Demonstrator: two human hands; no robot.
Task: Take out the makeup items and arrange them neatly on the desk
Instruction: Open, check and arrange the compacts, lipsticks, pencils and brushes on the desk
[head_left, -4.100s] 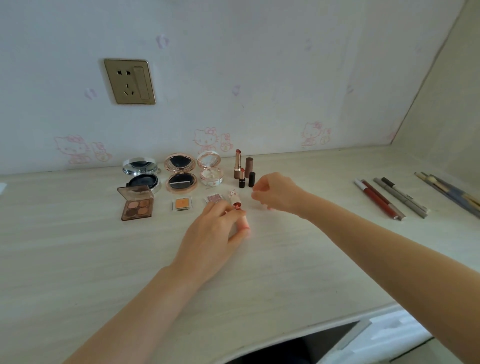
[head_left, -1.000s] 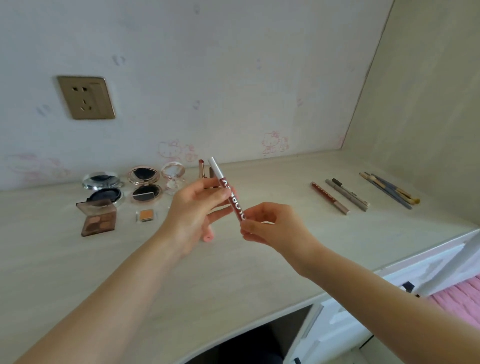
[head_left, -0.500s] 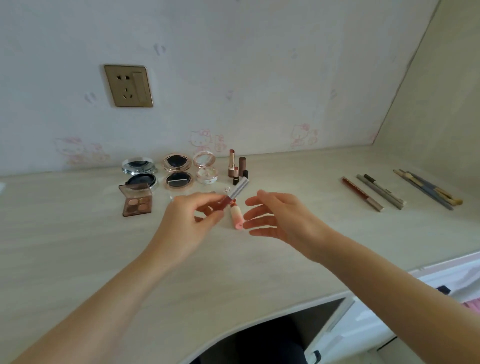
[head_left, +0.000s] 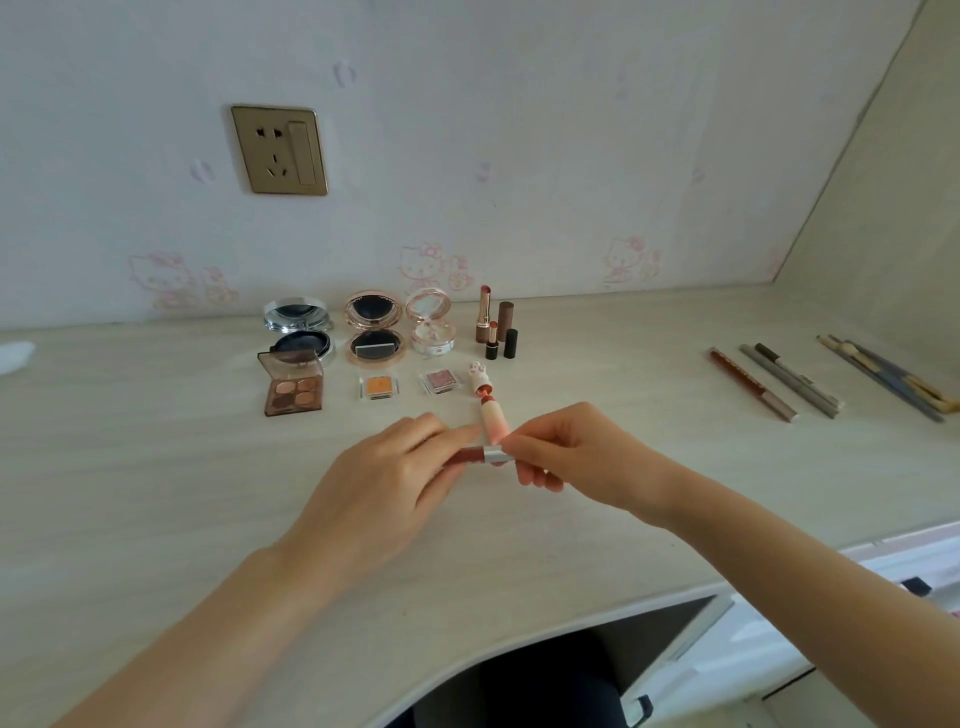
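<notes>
Right now both hands hold one thin lip pencil (head_left: 480, 455) level just above the table (head_left: 156, 493), near its middle. The left hand (head_left: 384, 488) pinches the dark red barrel with curled fingers, and the right hand (head_left: 571, 457) pinches the silver cap end between thumb and forefinger (its other fingers curl underneath). Just behind the pencil a pink lipstick (head_left: 489, 415) lies on the table with its white-topped cap (head_left: 479, 378) beyond it.

Further back, the other makeup stands in rows. Along the wall are a silver compact (head_left: 298, 327), a rose-gold compact (head_left: 375, 330) and a clear pink compact (head_left: 431, 325), all open with lids raised. Right of them two uncapped lipsticks (head_left: 485, 325) stand upright beside their caps. In front lie an open brown eyeshadow palette (head_left: 293, 389), a small orange pan (head_left: 379, 387) and a small pink glitter pan (head_left: 439, 380).

Well apart on the right side lie a red pencil (head_left: 750, 383), two grey pencils (head_left: 792, 380) just beside it, and a bundle of brushes (head_left: 888, 376) near the side panel. A gold socket (head_left: 280, 150) sits on the wall above.
</notes>
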